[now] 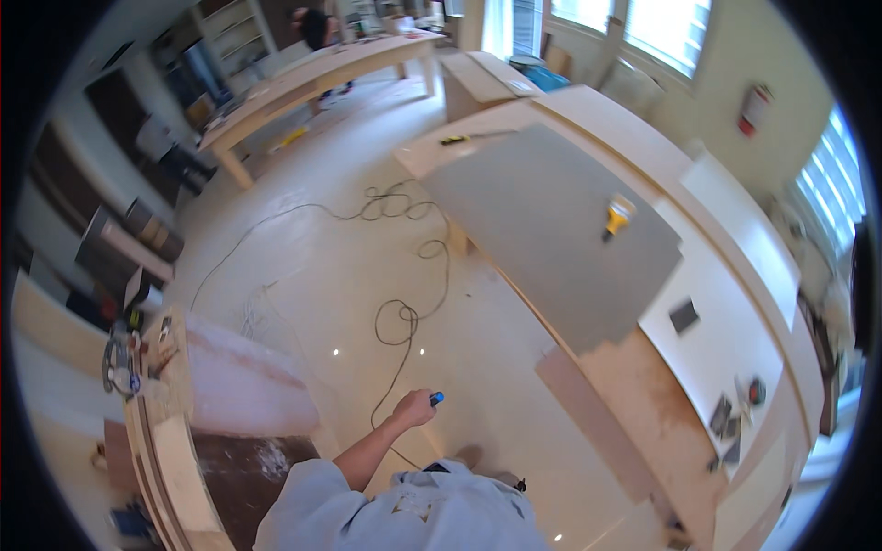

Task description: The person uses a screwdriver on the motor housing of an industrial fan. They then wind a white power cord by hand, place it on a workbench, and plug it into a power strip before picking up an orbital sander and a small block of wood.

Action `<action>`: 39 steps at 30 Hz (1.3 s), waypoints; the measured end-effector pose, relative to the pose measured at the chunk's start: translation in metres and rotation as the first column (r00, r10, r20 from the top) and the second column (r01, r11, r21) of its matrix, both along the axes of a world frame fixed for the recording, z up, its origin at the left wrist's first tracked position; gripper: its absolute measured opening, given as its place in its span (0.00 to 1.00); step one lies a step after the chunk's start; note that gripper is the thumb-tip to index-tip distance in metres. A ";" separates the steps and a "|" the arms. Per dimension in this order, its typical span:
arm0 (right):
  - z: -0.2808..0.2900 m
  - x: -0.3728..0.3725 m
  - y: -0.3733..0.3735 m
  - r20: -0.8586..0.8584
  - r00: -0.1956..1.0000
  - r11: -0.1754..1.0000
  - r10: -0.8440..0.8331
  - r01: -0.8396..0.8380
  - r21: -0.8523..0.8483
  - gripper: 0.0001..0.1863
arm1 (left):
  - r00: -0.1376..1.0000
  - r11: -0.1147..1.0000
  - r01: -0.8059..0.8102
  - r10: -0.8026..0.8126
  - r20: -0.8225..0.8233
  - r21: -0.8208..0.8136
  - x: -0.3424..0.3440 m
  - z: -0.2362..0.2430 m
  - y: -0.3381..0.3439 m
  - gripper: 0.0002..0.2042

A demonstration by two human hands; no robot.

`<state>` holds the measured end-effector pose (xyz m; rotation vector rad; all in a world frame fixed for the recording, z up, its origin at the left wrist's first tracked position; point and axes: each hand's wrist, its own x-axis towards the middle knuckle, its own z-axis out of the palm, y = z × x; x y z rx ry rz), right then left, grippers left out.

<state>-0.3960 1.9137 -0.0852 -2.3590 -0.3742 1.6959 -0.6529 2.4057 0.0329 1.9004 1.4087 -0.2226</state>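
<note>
My left hand (416, 407) reaches forward over the floor, its fingers closed round a small object with a bright blue end (436, 399). The rest of that object is hidden in the fist, so I cannot tell its kind. A thin dark cable (404, 354) runs in loops along the floor just beyond this hand. My right hand does not show. To the right stands a long workbench with a large grey sheet (551, 220) on it. A brush with a yellow handle (617, 217) lies on that sheet.
A white panel (712, 317) on the bench carries a dark flat piece (684, 317) and several small tools. A brown-and-white bench (248, 381) stands at left. Farther off are a long wooden table (312, 78) and two people (315, 29). A fire extinguisher (755, 108) hangs on the wall.
</note>
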 end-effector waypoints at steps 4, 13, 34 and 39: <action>0.051 0.085 0.129 -0.064 0.981 0.982 0.184 -0.181 0.049 0.25 | 0.981 0.981 -0.193 0.194 -0.024 0.018 -0.046 0.004 0.035 0.12; 0.105 0.074 0.539 0.203 0.895 0.646 0.398 -0.430 0.630 0.13 | 0.833 0.836 -0.549 0.545 -0.092 -0.014 -0.100 -0.026 0.071 0.14; 0.149 -0.221 0.969 0.122 0.186 0.079 0.975 -0.804 0.590 0.11 | 0.456 0.487 -0.865 0.864 0.213 -0.124 -0.276 0.026 0.278 0.15; 0.197 -0.344 1.031 -0.018 -0.156 -0.114 0.988 -0.790 0.603 0.07 | 0.600 0.668 -0.656 0.744 0.294 -0.351 -0.305 0.048 0.382 0.14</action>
